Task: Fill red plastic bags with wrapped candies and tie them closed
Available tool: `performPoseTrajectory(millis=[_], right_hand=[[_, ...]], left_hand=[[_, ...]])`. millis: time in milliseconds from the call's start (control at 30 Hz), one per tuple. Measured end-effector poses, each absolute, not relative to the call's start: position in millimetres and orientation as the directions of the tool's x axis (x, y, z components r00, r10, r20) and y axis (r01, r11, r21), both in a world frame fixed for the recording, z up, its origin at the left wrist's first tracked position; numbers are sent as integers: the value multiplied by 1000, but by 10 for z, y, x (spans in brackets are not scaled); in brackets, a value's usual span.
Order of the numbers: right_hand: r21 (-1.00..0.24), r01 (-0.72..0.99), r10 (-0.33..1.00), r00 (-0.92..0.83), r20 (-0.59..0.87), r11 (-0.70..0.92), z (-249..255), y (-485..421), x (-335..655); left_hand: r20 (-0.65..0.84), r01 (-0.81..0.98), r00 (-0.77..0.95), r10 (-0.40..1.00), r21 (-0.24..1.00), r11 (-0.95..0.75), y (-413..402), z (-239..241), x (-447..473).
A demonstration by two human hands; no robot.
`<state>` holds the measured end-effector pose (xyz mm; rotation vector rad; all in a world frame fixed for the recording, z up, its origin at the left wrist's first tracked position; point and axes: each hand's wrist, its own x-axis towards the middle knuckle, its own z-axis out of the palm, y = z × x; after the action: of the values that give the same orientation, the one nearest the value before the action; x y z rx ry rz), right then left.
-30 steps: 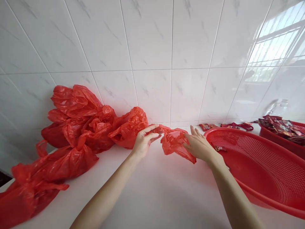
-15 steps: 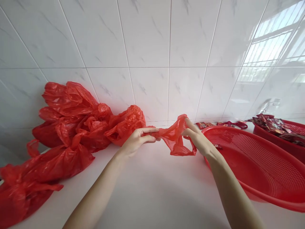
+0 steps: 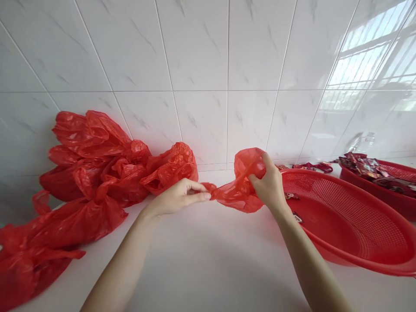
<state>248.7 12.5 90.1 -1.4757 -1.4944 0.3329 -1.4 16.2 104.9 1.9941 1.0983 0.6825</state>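
A thin red plastic bag [image 3: 238, 193] is stretched between my two hands above the white counter. My left hand [image 3: 178, 197] pinches its bunched, narrow end between thumb and fingers. On the other side, my right hand [image 3: 268, 184] grips the wider part, which puffs out into a rounded, see-through shape. Part of the bag behind the right fingers is hidden. Just left of my left hand, a crumpled red bag [image 3: 172, 167] lies against the tiled wall. The red basket [image 3: 383, 260] stands right beside my right wrist, with a few small wrapped packets [image 3: 297, 217] in it.
Several full, knotted red bags [image 3: 94, 212] are heaped along the left side. A second red basket [image 3: 390, 199] at the far right holds many dark-red packets [image 3: 370, 167]. More packets [image 3: 313, 167] lie along the wall behind the near basket. The white counter [image 3: 211, 260] runs below my hands.
The bag has spread from a flat, folded shape into a rounded, puffed one. My left hand has shifted slightly left and down; my right hand has turned, its thumb and fingers now gripping the bag's side.
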Motion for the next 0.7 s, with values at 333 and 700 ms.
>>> performPoseTrajectory(millis=[333, 700], right_hand=[[-650, 700, 955, -202, 216, 295, 808, 65, 2368], [-756, 574, 895, -444, 36, 315, 821, 14, 2339]], left_hand=[[355, 223, 573, 738, 800, -558, -232, 766, 609], [217, 426, 584, 782, 738, -523, 75, 484, 551]])
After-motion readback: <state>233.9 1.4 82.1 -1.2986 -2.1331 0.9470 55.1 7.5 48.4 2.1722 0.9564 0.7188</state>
